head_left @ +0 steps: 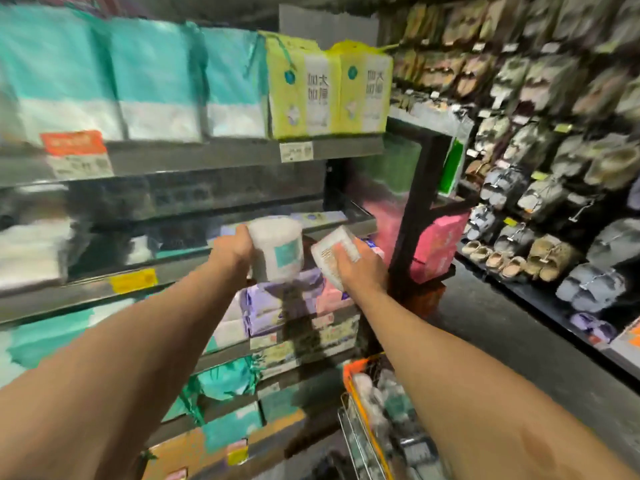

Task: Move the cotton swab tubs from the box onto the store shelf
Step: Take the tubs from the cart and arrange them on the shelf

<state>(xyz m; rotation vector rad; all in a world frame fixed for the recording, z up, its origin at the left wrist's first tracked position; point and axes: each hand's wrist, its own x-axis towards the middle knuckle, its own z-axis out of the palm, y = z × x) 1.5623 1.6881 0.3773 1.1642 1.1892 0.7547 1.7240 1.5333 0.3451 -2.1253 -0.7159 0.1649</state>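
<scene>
Nearest the camera, below the right forearm, an orange-rimmed box (pixel 353 370) holds more pale cotton swab tubs (pixel 379 393), too blurred to count. Both bare forearms reach up and forward.

The left hand (pixel 231 249) has its fingers curled round a round clear plastic tub with a teal label (pixel 278 251), held roughly upright. Just to its right, the right hand (pixel 362 270) grips a second clear tub with a white printed label (pixel 330 252), which is tilted. The two tubs are close together, and I cannot tell whether they touch. Both are held in the air in front of the grey metal store shelf (pixel 188 266), not resting on it.

Directly under the hands lie purple and pink soft packs (pixel 273 299). Left of the left hand, a yellow price tag (pixel 133 280) sits on the shelf edge.

Above the hands, a higher shelf carries teal-and-white bagged packs (pixel 156 81) and yellow-green packs (pixel 329 88). Far to the right of the right hand, rows of slippers (pixel 554 168) hang on a wall rack.
</scene>
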